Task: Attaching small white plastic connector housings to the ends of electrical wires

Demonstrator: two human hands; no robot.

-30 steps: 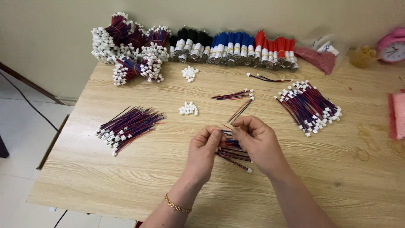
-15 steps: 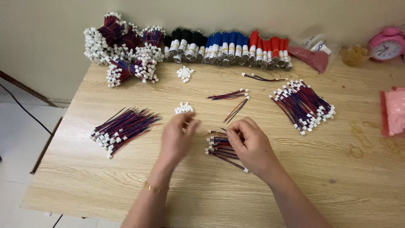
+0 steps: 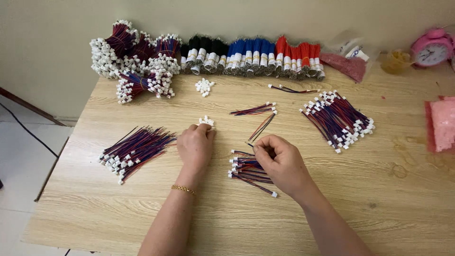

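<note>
My left hand (image 3: 195, 146) rests palm down on the wooden table (image 3: 227, 213), its fingertips touching a small pile of white plastic connectors (image 3: 206, 121). My right hand (image 3: 279, 163) pinches a thin red and blue wire (image 3: 258, 130) above a loose bunch of short red and blue wires with white plugs (image 3: 247, 170). A bundle of such wires (image 3: 135, 148) lies left of my left hand. A larger bundle (image 3: 339, 118) lies to the right.
At the back edge stand tied bundles of wires (image 3: 137, 57) and rolls of black, blue and red wire (image 3: 251, 54). Another connector pile (image 3: 204, 86), loose wire pairs (image 3: 253, 110), a plastic bag (image 3: 350, 54), a pink clock (image 3: 431, 47) and pink material (image 3: 443, 123) are around.
My left hand left the right hand and reached forward to the small connector pile. My right hand lowered onto the loose wire bunch, holding a wire.
</note>
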